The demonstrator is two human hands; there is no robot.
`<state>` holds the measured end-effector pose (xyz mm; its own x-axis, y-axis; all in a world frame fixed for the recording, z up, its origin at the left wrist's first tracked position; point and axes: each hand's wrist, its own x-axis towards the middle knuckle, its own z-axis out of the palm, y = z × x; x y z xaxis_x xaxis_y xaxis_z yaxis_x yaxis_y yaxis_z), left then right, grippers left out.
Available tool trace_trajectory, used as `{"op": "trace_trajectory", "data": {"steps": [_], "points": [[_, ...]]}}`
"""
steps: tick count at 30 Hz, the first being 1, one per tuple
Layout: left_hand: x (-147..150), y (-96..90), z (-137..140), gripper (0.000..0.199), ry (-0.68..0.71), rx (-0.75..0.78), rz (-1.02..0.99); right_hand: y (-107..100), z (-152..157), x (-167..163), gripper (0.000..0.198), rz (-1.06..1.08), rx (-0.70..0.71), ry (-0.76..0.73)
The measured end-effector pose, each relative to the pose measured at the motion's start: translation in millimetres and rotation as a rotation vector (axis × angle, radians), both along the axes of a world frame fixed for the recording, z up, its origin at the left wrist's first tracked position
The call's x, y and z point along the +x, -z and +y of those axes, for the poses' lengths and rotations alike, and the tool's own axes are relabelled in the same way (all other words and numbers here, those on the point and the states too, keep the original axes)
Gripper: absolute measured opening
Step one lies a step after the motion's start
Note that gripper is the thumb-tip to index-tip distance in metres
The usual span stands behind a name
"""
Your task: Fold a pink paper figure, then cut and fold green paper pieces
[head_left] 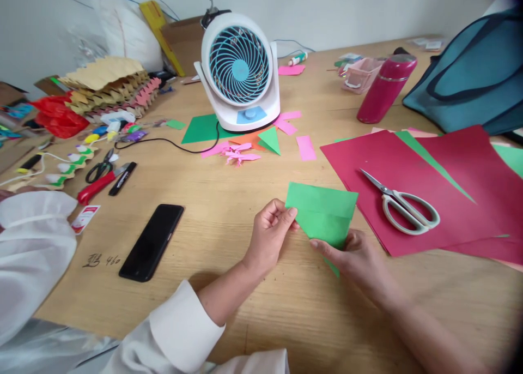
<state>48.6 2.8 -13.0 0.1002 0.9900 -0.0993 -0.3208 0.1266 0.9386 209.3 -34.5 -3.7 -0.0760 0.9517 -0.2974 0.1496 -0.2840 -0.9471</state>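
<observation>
A piece of green paper (324,202) with crease lines is held up just above the table. At its left edge my left hand (272,229) is closed, pinching it between thumb and fingers. My right hand (357,259) grips the lower right side, its thumb on the front and its fingers hidden behind. A narrow green tip of paper hangs below the right thumb. To the right, scissors with pale handles (411,210) lie slightly open on red paper sheets (417,167).
A white fan (241,63) stands at the back, near pink folded paper (241,155) and a green folded triangle (270,140). A black phone (152,243) lies left, beside another person's white sleeve (35,259). A magenta bottle (386,90) and blue bag (469,79) stand back right.
</observation>
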Motion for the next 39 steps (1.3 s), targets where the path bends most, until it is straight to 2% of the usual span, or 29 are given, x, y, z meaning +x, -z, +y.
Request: {"op": "trace_trajectory", "data": {"steps": [5,11,16,19,25,27,30,36,39], "points": [[-3.3,-1.0,3.9,0.033,-0.043,0.018,-0.012,3.7,-1.4,1.5,0.035,0.018,-0.031,-0.033],[-8.9,-3.0,10.6,0.039,-0.175,-0.014,-0.037,5.3,-4.4,2.0,0.028,0.073,-0.028,-0.111],[-11.3,-7.5,13.4,0.04,-0.178,-0.059,-0.086,13.1,-5.7,11.7,0.029,0.0,0.001,-0.255],[-11.5,-8.2,14.6,0.041,-0.188,-0.068,-0.082,10.9,-2.0,19.7,0.026,0.041,0.029,-0.334],[-9.6,0.4,10.5,0.04,-0.062,-0.045,0.127,-3.9,4.4,18.5,0.03,0.194,0.039,-0.26],[-9.4,2.6,8.7,0.036,-0.017,0.001,0.186,-6.5,3.7,14.8,0.028,0.173,0.003,-0.232],[-10.5,3.6,7.8,0.032,-0.016,0.051,0.235,-6.6,1.3,10.6,0.037,0.101,-0.023,-0.182],[-12.8,3.9,10.7,0.026,-0.05,0.044,0.19,3.5,-1.9,10.9,0.046,-0.029,0.022,-0.206],[-12.2,1.8,10.8,0.02,-0.054,0.016,0.117,9.3,-0.2,13.0,0.05,-0.025,0.022,-0.126]]}}
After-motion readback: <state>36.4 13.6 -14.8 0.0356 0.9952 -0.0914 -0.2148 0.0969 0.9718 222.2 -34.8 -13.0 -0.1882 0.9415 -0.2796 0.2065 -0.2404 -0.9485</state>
